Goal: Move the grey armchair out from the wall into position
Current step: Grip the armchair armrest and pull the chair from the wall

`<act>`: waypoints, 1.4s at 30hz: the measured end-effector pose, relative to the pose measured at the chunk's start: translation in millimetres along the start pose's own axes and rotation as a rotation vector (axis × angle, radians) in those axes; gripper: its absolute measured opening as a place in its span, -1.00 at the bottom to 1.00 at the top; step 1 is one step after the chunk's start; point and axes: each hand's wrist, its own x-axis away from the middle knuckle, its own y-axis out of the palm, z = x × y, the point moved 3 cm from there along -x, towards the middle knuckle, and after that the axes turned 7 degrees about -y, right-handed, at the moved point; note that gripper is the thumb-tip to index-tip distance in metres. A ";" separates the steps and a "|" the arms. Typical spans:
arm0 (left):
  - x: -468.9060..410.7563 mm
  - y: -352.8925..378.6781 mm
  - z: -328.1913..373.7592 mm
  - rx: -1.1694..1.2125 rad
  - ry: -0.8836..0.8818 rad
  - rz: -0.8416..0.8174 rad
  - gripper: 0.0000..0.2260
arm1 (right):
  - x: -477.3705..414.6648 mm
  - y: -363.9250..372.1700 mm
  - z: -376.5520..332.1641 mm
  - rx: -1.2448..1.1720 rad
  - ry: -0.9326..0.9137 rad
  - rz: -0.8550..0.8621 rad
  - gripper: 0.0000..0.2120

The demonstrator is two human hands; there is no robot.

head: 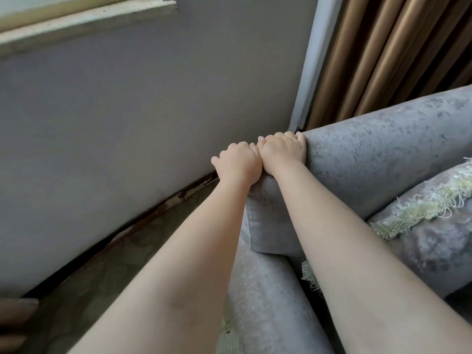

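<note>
1. Head view: armchair [378, 159] sits in the corner, back corner close to the wall [127, 123] and against the curtain [378, 52].
2. Left hand [238, 163] and right hand [282, 150] side by side, touching, both clamped over the top edge of the backrest corner, fingers curled behind.
3. Fringed cushion [421, 226] lies loose on the seat.
4. Likely heavy, bulky; upholstery soft and yielding, velvety, may slip. Firm frame edge under the padding is the best hold; carpet [115, 256] will drag.

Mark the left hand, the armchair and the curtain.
left hand [236, 163], head view, back of the hand.
armchair [383, 149], head view, top of backrest.
curtain [388, 52], head view, a brown fold.
</note>
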 end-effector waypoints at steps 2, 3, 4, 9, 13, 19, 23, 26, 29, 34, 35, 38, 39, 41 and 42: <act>9.0 -3.7 -8.6 -0.008 -0.001 -0.003 -0.61 | 10.7 -1.5 -6.3 0.004 -0.005 -0.009 -0.52; 13.6 -5.1 -13.6 -0.012 -0.001 -0.003 -0.60 | 15.9 -1.4 -10.7 0.003 -0.010 -0.010 -0.52; 17.2 -6.8 -18.9 -0.018 -0.001 -0.005 -0.60 | 20.4 -0.9 -15.6 0.002 -0.013 -0.012 -0.53; 20.0 -11.3 -33.2 -0.028 0.014 -0.027 -0.57 | 24.5 2.1 -28.8 0.022 -0.011 -0.027 -0.54; 10.1 -6.0 -33.7 -0.030 0.030 -0.009 -0.59 | 12.0 4.8 -27.5 0.086 -0.029 -0.027 -0.53; 0.7 1.9 -30.3 -0.031 0.017 0.010 -0.63 | -2.7 6.1 -21.4 0.151 -0.166 -0.048 -0.55; 0.9 1.3 -29.0 -0.018 0.015 0.020 -0.61 | -4.0 6.5 -21.2 0.106 -0.227 -0.087 -0.55; 3.2 -0.2 -29.7 -0.012 0.018 0.024 -0.62 | -2.4 7.5 -21.3 0.146 -0.230 -0.074 -0.54; 9.8 -3.0 -31.0 0.014 0.015 0.038 -0.63 | 3.2 9.1 -22.8 0.156 -0.231 -0.050 -0.55; 16.8 -6.1 -32.2 0.027 0.000 0.014 -0.66 | 9.6 10.4 -23.1 0.146 -0.209 -0.050 -0.52; 18.8 -6.7 -32.3 0.028 0.001 0.018 -0.66 | 11.3 10.7 -22.9 0.157 -0.210 -0.050 -0.52; 25.4 -8.7 -33.1 0.026 0.005 0.031 -0.66 | 15.9 9.3 -23.4 0.163 -0.216 -0.051 -0.50; 27.5 -10.3 -34.2 0.021 0.004 0.035 -0.66 | 17.6 8.3 -24.9 0.161 -0.220 -0.049 -0.50; 31.7 -13.3 -38.2 0.012 -0.001 0.041 -0.67 | 22.6 7.4 -29.1 0.155 -0.223 -0.042 -0.50; 34.0 -14.4 -40.6 0.009 -0.003 0.044 -0.67 | 25.6 7.4 -31.0 0.152 -0.224 -0.036 -0.50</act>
